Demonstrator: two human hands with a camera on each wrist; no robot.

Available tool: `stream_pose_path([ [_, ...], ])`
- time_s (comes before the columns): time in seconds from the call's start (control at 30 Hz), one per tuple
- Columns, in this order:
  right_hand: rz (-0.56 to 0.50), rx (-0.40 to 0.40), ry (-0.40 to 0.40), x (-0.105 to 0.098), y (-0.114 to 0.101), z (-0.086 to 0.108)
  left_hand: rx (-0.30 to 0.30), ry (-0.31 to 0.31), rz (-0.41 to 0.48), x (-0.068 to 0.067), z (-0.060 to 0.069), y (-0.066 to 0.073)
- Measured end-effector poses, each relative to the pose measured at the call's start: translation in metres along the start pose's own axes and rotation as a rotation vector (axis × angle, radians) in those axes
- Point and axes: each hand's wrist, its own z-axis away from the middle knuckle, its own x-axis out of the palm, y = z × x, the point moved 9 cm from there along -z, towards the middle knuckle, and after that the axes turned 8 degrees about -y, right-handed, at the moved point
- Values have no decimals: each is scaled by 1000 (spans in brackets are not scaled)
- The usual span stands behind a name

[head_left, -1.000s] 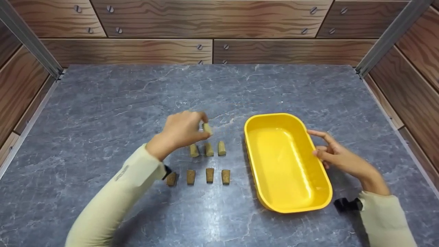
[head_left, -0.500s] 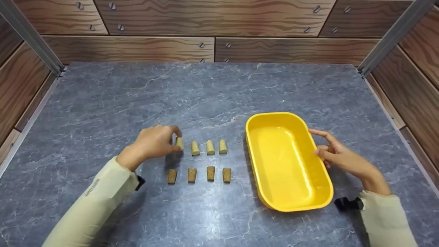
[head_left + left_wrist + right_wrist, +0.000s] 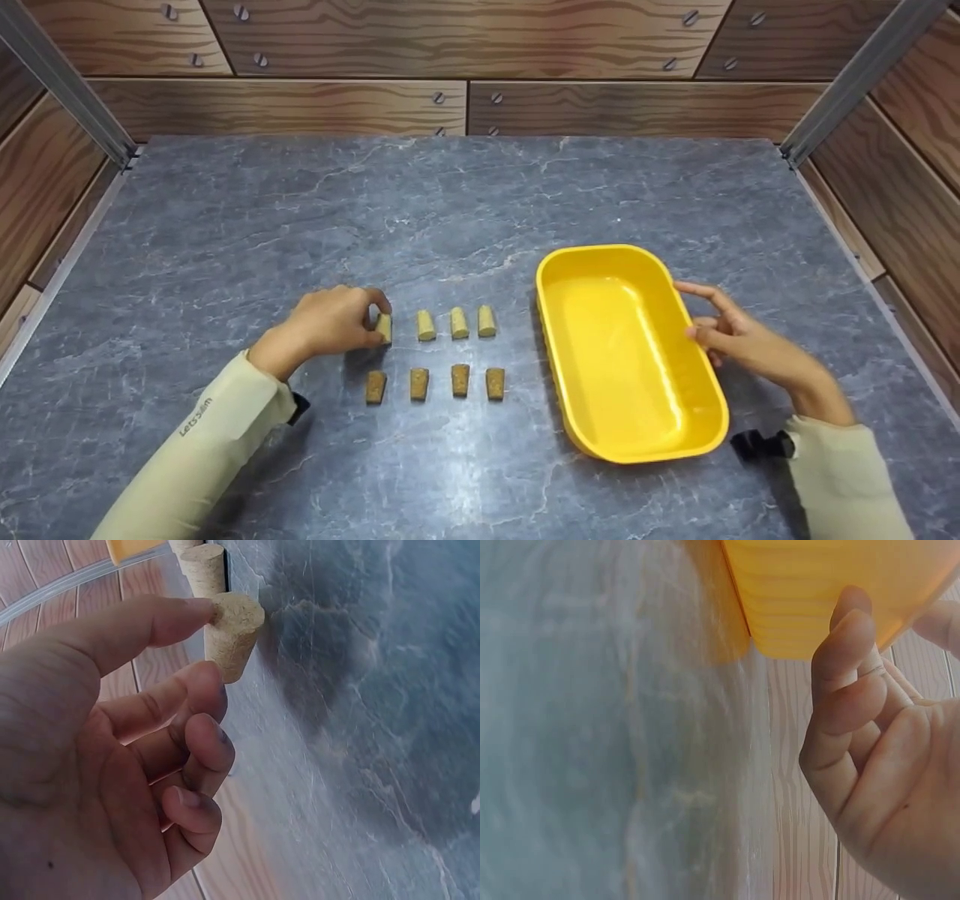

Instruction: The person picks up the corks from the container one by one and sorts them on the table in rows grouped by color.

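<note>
My left hand (image 3: 330, 321) pinches a light cork stopper (image 3: 384, 328) between thumb and index finger, at the left end of a row of light corks (image 3: 459, 322). In the left wrist view the other fingers curl beside that cork (image 3: 236, 634), at the table surface. A row of darker brown corks (image 3: 418, 384) lies nearer the front. On the right stands a yellow plastic tub (image 3: 549, 330). My right hand (image 3: 750, 349) holds its right rim, thumb on the edge and index finger stretched along it. The remaining fingers curl by the tub's outer wall (image 3: 795, 611).
Both rows lie on a grey marble-patterned tabletop (image 3: 300, 202). Wood-patterned panels (image 3: 285, 105) close off the back and sides, with metal posts (image 3: 82, 90) at the corners. The tub stands to the right of the corks.
My left hand has moved left and down with the light cork, from above the row to its left end, and still pinches it. The right hand and tub have stayed put.
</note>
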Motion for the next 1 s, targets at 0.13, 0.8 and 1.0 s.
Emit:
stream_pose_path([
  [0.13, -11, 4, -13, 1, 1, -1, -2, -7, -5, 1, -2, 0],
  [0.8, 23, 56, 32, -3, 6, -3, -34, -39, 17, 6, -9, -9],
  [1.0, 22, 26, 7, -1, 2, -6, -33, -48, 44, 8, -6, -11],
])
